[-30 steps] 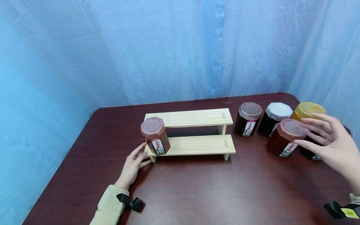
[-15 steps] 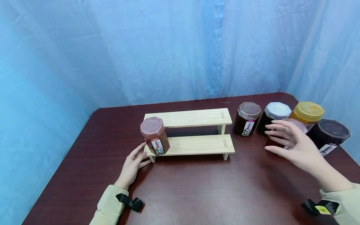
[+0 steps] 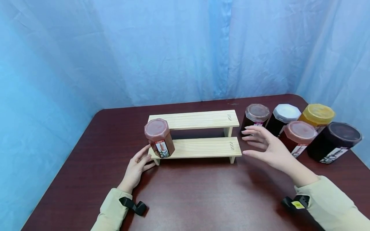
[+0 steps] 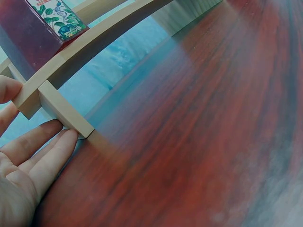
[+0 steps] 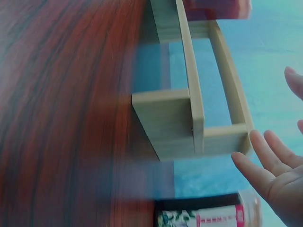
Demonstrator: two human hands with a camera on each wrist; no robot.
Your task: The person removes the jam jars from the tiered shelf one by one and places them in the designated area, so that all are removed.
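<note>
A two-tier wooden stand (image 3: 202, 148) sits on the table. On the left end of its lower shelf stands a jar with a reddish-brown lid (image 3: 159, 136) and a label. My left hand (image 3: 136, 170) touches that end of the stand, fingertips at the shelf edge and its leg (image 4: 66, 111), just below the jar. My right hand (image 3: 267, 149) is in the air right of the stand, fingers spread and loosely bent, holding nothing. It overlaps the lower part of a dark jar with a clear lid (image 3: 257, 113) in the head view.
Several more jars stand at the right: one white-lidded (image 3: 286, 113), one yellow-lidded (image 3: 318, 114), one reddish-lidded (image 3: 300, 132) and one black-lidded (image 3: 335, 141). Blue curtains (image 3: 185, 51) hang behind the dark red-brown table (image 3: 196, 199).
My right hand has moved left, from in front of the jars at the right toward the stand, uncovering the reddish-lidded and black-lidded jars. My left hand stays at the stand's left end.
</note>
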